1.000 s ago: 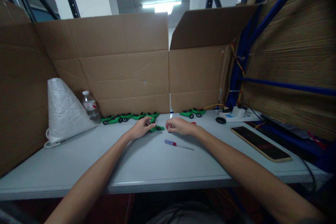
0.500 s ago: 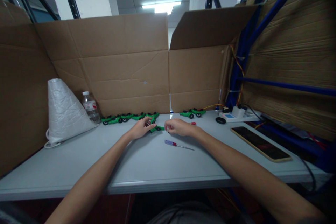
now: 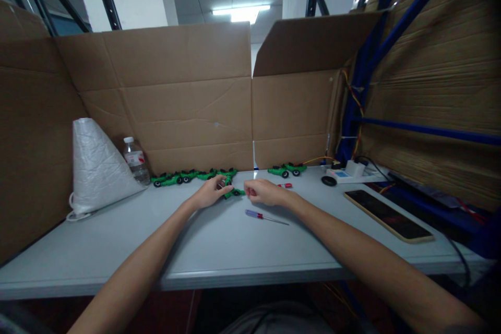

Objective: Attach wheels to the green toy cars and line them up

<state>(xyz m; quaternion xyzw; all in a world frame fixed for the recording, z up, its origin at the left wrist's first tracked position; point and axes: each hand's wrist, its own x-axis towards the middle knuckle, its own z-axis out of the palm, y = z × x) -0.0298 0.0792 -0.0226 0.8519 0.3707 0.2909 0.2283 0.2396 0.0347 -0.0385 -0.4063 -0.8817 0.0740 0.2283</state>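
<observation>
My left hand (image 3: pixel 211 191) is closed around a small green toy car (image 3: pixel 234 192) with black wheels, low over the middle of the table. Its fingers cover part of the car. At the car's right end is my right hand (image 3: pixel 263 191), with fingers curled together; whatever they pinch is hidden. A red-handled tool (image 3: pixel 287 185) lies behind the right wrist, partly covered. In front of the hands, a screwdriver (image 3: pixel 255 214) with a purple and red handle rests on the table, its shaft pointing right.
Several green toy cars (image 3: pixel 188 175) line the back left of the table (image 3: pixel 211 250), and more cars (image 3: pixel 286 169) stand back right. A water bottle (image 3: pixel 135 160) and white bag (image 3: pixel 97 172) are left. Right are a phone (image 3: pixel 387 215), power strip (image 3: pixel 358 171) and black disc (image 3: pixel 329 181).
The fingers of my right hand have curled in more tightly and turned slightly beside the car. My left hand and the car stay in nearly the same place.
</observation>
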